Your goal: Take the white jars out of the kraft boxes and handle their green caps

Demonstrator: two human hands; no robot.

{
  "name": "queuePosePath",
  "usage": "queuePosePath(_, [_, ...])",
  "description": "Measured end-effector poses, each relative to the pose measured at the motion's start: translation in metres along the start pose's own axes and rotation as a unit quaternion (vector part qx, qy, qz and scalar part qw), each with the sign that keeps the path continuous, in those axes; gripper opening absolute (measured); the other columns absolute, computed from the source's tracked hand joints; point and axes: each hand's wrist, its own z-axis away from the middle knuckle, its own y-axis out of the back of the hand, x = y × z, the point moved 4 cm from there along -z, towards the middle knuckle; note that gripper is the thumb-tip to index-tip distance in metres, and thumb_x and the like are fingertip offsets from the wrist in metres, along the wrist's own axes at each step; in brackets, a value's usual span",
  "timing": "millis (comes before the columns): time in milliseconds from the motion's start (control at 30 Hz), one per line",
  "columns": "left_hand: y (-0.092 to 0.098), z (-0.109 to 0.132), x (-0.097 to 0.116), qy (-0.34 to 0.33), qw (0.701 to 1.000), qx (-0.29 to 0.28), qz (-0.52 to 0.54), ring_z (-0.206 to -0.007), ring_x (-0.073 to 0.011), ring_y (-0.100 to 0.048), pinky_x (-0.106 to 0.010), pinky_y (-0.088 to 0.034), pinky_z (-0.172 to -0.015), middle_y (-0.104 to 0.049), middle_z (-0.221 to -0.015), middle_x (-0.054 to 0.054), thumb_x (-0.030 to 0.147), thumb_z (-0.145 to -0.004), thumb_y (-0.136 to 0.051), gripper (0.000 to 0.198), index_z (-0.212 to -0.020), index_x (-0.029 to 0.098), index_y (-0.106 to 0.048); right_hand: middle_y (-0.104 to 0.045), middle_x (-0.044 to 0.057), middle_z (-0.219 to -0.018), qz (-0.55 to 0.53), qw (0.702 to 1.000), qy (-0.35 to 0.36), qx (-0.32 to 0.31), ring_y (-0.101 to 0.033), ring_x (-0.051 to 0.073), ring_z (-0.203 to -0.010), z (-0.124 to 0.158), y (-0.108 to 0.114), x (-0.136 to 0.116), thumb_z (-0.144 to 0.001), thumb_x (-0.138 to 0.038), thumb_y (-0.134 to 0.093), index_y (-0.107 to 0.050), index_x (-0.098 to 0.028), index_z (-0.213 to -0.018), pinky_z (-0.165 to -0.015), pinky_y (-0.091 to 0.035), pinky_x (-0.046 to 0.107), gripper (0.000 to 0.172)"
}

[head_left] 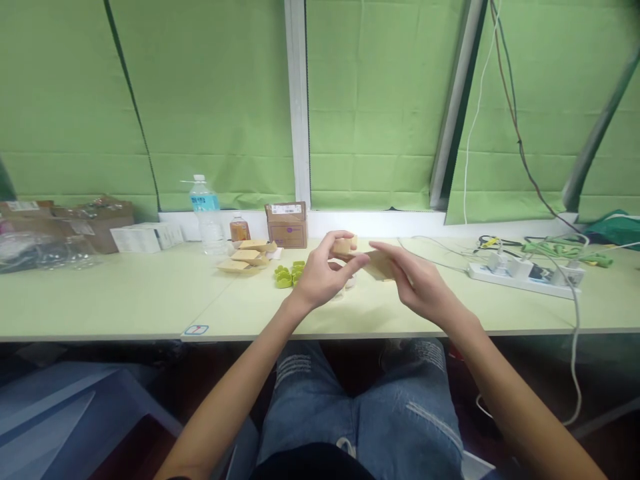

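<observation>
Above the table, a small tan kraft paper box [381,265] is between my two hands, its shape partly hidden by the fingers. My left hand [324,270] is closed on its left part, with the thumb on the near side and the fingers behind. On the right side, my right hand [417,280] grips the box with long, nearly straight fingers. Just left of my left hand lie several yellow-green flower-shaped pieces [284,276]. Something pale, too hidden to name, shows beneath the hands. Farther left, several similar kraft paper boxes [245,259] lie in an overlapping group.
Behind the boxes stand a water bottle [205,217], an amber-coloured bottle [239,229] and a brown carton [287,227]. White boxes [145,237] and clear plastic packaging [55,252] are at left. A power strip [523,280] with plugs and cables occupies the right.
</observation>
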Motion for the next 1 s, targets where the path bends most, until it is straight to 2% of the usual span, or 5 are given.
queuePosePath(133, [-0.011,-0.001,-0.014,0.062,0.996,-0.030,0.061,-0.086,-0.0201,-0.073,-0.029,-0.058,-0.070,-0.074,-0.111,-0.012,0.040,-0.066,-0.092,0.088,-0.140,0.022,-0.048,-0.072,0.010,-0.118,-0.075,0.990,-0.096,0.070,-0.074,0.027,-0.094,0.002,-0.001,0.007,-0.105,-0.034,-0.042,-0.046,-0.028,-0.150,-0.081,-0.064,0.043,0.046])
queuePosePath(300, [-0.014,-0.008,-0.029,0.054,0.987,-0.063,0.137,-0.095,-0.0255,-0.074,-0.041,-0.059,-0.089,-0.078,-0.105,-0.015,0.044,-0.075,-0.083,0.048,-0.109,0.011,-0.072,-0.072,0.011,-0.114,-0.201,0.966,-0.120,0.112,-0.073,0.028,-0.098,-0.002,-0.013,0.002,-0.102,-0.043,-0.051,-0.033,-0.028,-0.154,-0.082,-0.065,0.046,0.057])
queuePosePath(500, [0.091,-0.016,-0.015,-0.038,0.954,0.166,-0.246,-0.108,-0.0283,-0.069,-0.046,-0.053,-0.097,-0.076,-0.118,-0.009,0.032,-0.091,-0.060,0.033,-0.118,0.021,-0.075,-0.072,0.008,-0.112,-0.127,0.969,-0.111,0.179,-0.071,0.025,-0.107,-0.002,0.005,0.021,-0.099,-0.038,-0.057,-0.043,-0.027,-0.147,-0.098,-0.060,0.049,0.051])
queuePosePath(700, [0.214,-0.026,-0.061,0.007,0.824,0.146,-0.547,-0.137,-0.0307,-0.050,-0.048,-0.035,-0.114,-0.060,-0.146,-0.009,0.015,-0.090,-0.043,0.053,-0.140,0.023,-0.060,-0.074,0.008,-0.103,-0.033,0.966,-0.141,0.215,-0.073,0.025,-0.096,0.009,0.024,0.063,-0.098,-0.037,-0.055,-0.063,-0.022,-0.124,-0.093,-0.061,0.049,0.030])
queuePosePath(1000, [0.238,0.010,-0.162,0.175,0.833,-0.022,-0.524,-0.133,-0.0422,-0.049,-0.071,-0.027,-0.109,-0.063,-0.139,-0.019,0.062,-0.091,-0.056,0.064,-0.130,0.012,-0.062,-0.060,0.020,-0.129,0.110,0.979,-0.166,0.047,-0.057,0.034,-0.125,0.034,-0.050,0.130,-0.095,-0.036,-0.053,-0.062,-0.014,-0.125,-0.105,-0.049,0.056,0.039])
